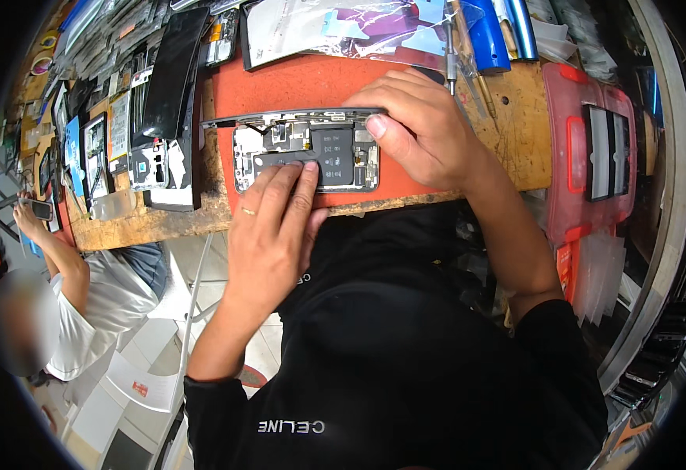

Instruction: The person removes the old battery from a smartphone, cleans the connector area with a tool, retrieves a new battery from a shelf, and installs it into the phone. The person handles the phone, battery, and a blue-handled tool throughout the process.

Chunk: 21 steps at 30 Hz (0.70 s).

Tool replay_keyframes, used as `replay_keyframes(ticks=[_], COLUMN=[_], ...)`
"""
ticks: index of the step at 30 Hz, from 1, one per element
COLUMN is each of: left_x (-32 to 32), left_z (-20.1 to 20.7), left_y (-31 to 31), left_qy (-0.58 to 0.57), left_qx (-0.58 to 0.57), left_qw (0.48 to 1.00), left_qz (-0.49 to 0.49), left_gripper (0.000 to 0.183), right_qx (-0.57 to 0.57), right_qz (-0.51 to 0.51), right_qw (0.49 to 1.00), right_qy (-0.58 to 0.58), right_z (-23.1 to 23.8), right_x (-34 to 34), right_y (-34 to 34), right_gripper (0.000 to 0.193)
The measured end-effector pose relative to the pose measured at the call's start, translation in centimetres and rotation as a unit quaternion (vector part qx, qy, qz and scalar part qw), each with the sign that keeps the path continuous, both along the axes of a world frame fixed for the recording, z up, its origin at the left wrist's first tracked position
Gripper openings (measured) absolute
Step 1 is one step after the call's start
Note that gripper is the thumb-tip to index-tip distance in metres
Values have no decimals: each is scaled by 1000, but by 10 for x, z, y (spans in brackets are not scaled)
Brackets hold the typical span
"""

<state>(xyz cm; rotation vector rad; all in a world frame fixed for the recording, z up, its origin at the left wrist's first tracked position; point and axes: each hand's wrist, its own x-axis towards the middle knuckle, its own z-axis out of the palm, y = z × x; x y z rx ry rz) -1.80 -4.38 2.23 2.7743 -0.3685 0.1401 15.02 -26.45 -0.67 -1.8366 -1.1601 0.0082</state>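
Note:
An opened smartphone (365, 155) lies lengthwise on an orange-red work mat (280, 84), its black battery (335, 149) and inner parts exposed. Along its far long side the phone's screen panel (296, 116) stands tilted up, seen almost edge-on. My right hand (437, 129) pinches the right end of this panel, thumb on the near face and fingers behind. Fingers stretched out, my left hand (268, 227) rests its tips on the battery area and holds nothing; what lies under the fingertips is hidden.
Left of the mat are phone parts and a black panel (174, 74). Behind lie a plastic-wrapped sheet (351, 31), a screwdriver (449, 55) and a blue cylinder (484, 35). A clear red case (590, 149) is at right. Another person (100, 305) works at far left, holding a phone.

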Motion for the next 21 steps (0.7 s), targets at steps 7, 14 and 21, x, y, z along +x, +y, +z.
replay_keyframes(ticks=[7,14,21], left_x=[-6,8,11], left_z=[-21,-20,-17], left_y=[2,6,4], left_qy=[-8,-56,-42], left_qx=[23,-3,54], left_qw=[1000,998,997], left_qz=[-1,29,19], left_gripper=[73,63,61], right_qx=[3,39,33], right_qz=[-4,-22,-27], right_qw=[1000,999,999], right_qy=[-2,-23,-22], right_z=[-1,-4,-6], right_x=[1,4,3], right_y=[2,5,5], right_gripper=[24,17,17])
